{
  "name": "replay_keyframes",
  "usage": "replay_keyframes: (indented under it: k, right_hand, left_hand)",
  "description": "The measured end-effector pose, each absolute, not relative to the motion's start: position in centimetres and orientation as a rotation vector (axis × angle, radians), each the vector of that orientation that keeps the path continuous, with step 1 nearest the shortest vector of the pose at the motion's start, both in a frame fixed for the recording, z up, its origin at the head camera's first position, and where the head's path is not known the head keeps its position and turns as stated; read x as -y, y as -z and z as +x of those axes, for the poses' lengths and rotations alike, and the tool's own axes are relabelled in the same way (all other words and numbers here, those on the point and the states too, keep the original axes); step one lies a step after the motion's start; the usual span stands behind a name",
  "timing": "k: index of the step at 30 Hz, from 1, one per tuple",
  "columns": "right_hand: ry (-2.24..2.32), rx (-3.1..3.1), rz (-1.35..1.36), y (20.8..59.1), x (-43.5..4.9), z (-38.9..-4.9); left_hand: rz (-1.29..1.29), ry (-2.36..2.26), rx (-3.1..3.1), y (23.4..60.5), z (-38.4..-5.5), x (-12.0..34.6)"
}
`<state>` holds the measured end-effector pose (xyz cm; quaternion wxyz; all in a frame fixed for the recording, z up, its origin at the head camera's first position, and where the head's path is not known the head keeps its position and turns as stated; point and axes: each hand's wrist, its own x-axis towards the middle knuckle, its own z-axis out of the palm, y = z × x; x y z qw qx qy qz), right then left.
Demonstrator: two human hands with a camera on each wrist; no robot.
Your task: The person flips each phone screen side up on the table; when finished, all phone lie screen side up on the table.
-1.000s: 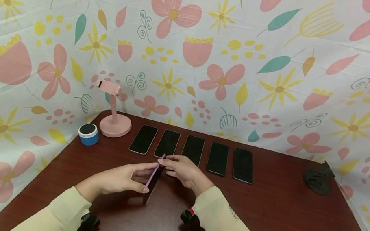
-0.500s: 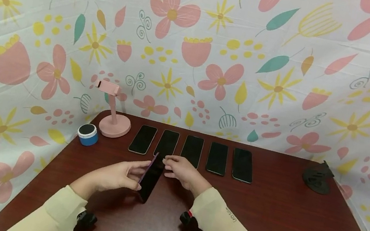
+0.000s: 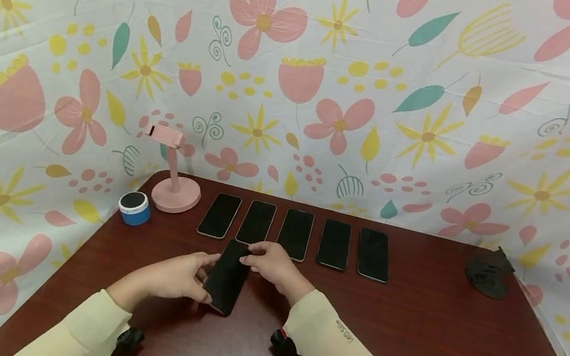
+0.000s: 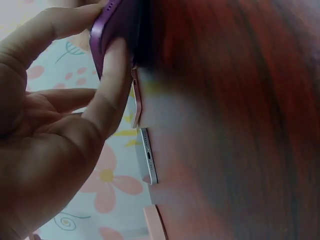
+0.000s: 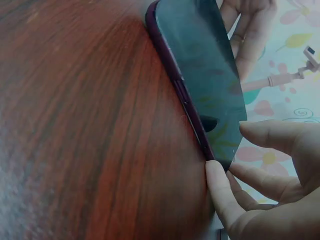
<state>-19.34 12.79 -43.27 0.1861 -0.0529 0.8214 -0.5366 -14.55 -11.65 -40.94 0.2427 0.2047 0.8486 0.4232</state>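
Observation:
A smartphone (image 3: pixel 228 277) with a black screen and purple frame is tilted just above the table, screen turned up toward the head camera. My left hand (image 3: pixel 169 277) holds its left side, thumb near the lower corner. In the left wrist view, fingers of that hand grip the purple edge of the phone (image 4: pixel 104 31). At the far end, my right hand (image 3: pixel 275 265) pinches the phone's right corner. The right wrist view has the right hand's fingertips (image 5: pixel 215 172) against the edge of the phone (image 5: pixel 200 65).
Several dark-screened phones (image 3: pixel 295 234) lie in a row at the back of the table (image 3: pixel 403 351). A pink phone stand (image 3: pixel 176 194) and a blue-and-white round jar-like object (image 3: pixel 135 208) stand at the left. Far right lies a black object (image 3: pixel 489 274). A flowered cloth hangs behind.
The phone was on edge, nearly upright; it has leaned to the left so its screen now faces up. The right hand has shifted from its top edge onto its far right corner.

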Motion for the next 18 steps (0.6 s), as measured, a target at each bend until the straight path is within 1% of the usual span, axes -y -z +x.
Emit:
replay_keyframes:
  k: [7, 18]
  right_hand:
    - [1.474, -2.369, -0.169, 43.2, -12.5, -19.2]
    - [1.374, -2.500, -0.195, 43.3, -12.2, -18.7]
  left_hand:
    - [0.555, -1.038, -2.456, 41.6, -14.5, 11.2]
    - [0.425, -0.813, -2.693, 41.4, -13.6, 9.7]
